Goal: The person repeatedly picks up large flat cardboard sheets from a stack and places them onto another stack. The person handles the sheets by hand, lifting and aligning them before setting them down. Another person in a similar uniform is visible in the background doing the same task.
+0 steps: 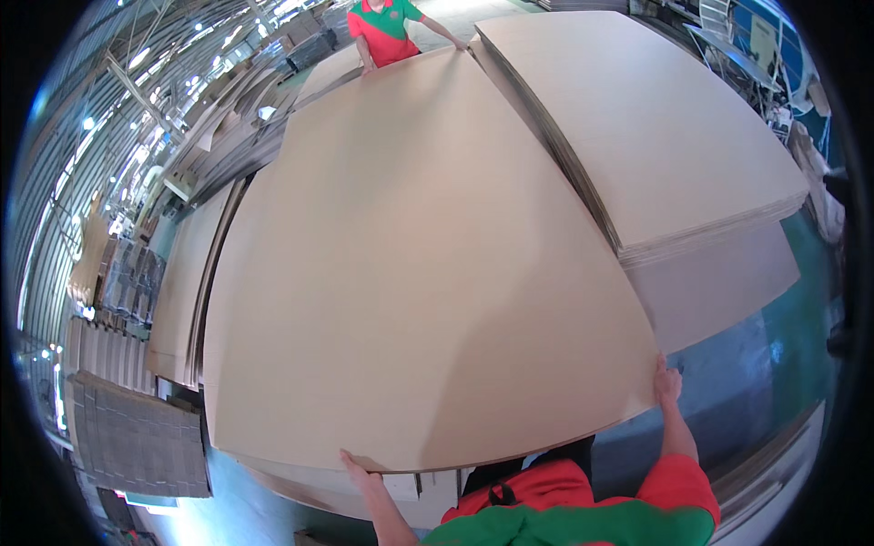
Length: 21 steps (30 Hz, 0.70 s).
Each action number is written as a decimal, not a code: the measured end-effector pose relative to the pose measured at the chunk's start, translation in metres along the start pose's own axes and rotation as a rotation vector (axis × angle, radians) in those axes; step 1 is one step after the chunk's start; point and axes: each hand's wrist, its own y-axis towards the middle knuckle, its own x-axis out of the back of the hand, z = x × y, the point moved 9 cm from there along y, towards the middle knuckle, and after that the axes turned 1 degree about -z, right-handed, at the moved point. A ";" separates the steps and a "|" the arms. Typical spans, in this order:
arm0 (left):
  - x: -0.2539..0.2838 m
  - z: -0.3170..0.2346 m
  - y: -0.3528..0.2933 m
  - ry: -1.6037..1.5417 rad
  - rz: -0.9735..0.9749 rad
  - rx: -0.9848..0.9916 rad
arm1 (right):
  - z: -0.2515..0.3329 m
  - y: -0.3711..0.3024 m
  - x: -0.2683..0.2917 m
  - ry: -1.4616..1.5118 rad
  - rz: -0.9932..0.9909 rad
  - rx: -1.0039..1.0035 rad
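Large beige sheet [391, 273] spans middle of view, between stack of sheets [628, 118] on right and narrower stack [187, 282] on left. Left hand [362, 466] closed on near edge, some fingers hidden. Right hand [669, 382] curled tight at near right corner. Co-worker [387, 29] in red-and-green shirt stands at far edge, one hand by far right corner. Bundled brown cardboard [137, 437] at lower left. Green floor [728, 355] at right.

Hands [669, 383] gripping tan sheet [401, 255], co-worker [390, 29] opposite, stack [637, 118] alongside
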 end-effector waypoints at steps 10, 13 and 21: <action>-0.080 -0.199 -0.110 0.083 0.089 -0.515 | 0.046 0.004 -0.198 0.288 0.461 -0.013; -0.135 -0.272 -0.198 0.096 0.142 -0.695 | 0.076 -0.029 -0.266 0.361 0.685 -0.136; -0.228 -0.369 -0.451 -0.224 0.334 -1.268 | 0.202 -0.109 -0.266 1.184 1.328 -0.169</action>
